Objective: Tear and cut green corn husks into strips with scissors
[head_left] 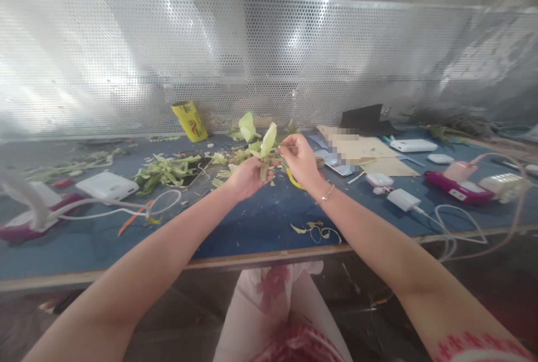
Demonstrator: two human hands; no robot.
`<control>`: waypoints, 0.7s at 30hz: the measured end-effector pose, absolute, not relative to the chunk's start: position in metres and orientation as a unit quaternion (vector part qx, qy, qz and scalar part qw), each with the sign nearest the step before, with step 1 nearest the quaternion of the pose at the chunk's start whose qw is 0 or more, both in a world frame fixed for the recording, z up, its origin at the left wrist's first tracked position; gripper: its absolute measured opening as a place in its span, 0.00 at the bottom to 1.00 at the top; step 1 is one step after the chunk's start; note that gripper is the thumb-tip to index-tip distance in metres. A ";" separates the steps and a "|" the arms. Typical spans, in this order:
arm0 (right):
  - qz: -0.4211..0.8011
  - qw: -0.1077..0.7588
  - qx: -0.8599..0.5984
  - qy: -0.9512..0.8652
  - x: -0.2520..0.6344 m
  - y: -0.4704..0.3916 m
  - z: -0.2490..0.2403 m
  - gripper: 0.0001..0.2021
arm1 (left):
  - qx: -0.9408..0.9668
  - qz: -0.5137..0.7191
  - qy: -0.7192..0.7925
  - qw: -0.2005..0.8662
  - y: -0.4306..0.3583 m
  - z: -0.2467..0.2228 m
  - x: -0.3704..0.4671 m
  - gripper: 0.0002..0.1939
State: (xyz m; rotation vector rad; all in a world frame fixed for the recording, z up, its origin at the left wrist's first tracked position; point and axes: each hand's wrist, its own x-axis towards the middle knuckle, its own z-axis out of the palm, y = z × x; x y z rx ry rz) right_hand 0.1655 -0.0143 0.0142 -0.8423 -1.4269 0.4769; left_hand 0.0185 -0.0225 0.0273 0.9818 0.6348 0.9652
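Over the middle of the blue table, my left hand (pixel 249 179) is closed round the base of a pale green leafy piece (pixel 269 140), which stands upright above the fingers. Close on its right, my right hand (pixel 297 156) has thumb and forefinger pinched together beside the leaf; what they hold is too small to make out. Behind the hands lie more green leaves (pixel 247 128). A pile of green strips (pixel 170 171) sits to the left. Part of a yellow ring (pixel 293 180) shows below my right hand.
A yellow can (pixel 190 121) leans near the perforated metal screen (pixel 147 65). White power banks (pixel 107 186), chargers (pixel 403 200) and cables lie on both sides. Brown paper sheets (pixel 378 152) and a phone (pixel 336 163) are at the right. The table's front edge (pixel 269 256) runs below.
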 end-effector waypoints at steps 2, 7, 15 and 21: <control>0.233 0.674 -0.350 -0.607 0.167 -0.012 0.013 0.09 | 0.457 0.445 0.299 0.710 -0.022 0.026 0.019 0.14; 0.261 0.715 -0.302 -0.574 0.169 -0.016 0.017 0.11 | 0.475 0.445 0.321 0.688 -0.024 0.025 0.021 0.11; 0.257 0.648 -0.271 -0.664 0.167 -0.020 0.020 0.11 | 0.508 0.438 0.353 0.652 -0.021 0.022 0.021 0.14; 0.246 0.606 -0.289 -0.699 0.167 -0.016 0.013 0.08 | 0.545 0.396 0.346 0.653 -0.021 0.015 0.021 0.11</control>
